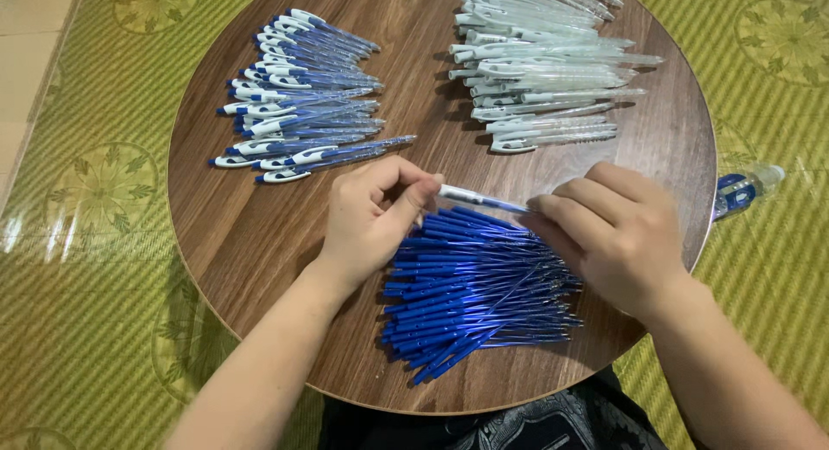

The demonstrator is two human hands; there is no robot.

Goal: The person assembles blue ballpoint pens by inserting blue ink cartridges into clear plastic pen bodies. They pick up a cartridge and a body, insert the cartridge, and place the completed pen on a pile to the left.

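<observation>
Floor mat (95,269): green woven, with pale leaf medallions, spread under everything.

Counter (250,243): round, dark wood-grain top, carrying three heaps and both hands.

Heap of blue refills (471,294): loose thin blue ink tubes, roughly parallel, at the near edge between the two wrists. Largest heap by spread; judged to be stock not yet used.

Heap of clear barrels (540,66): empty translucent pen bodies with pale clips, far right of the counter. Also judged unused stock.

Heap of finished pens (298,91): blue-and-white pens with white clips, far left, laid side by side. Judged the completed share; noticeably smaller than the two stock heaps together, so most of the work appears to remain.

Right hand (617,230): curled over the right end of the pen in hand, fingers closed around it, resting just above the refills.

Left hand (376,217): thumb and forefinger pinched shut on the left end of the same pen.

Bottle (747,189): clear plastic, blue label, lying on the mat just beside the counter's right rim.

Pen in hand (479,199): a clear barrel with a blue tube showing at its right end, held level between both hands over the refill heap. How far the tube is seated cannot be told.
</observation>
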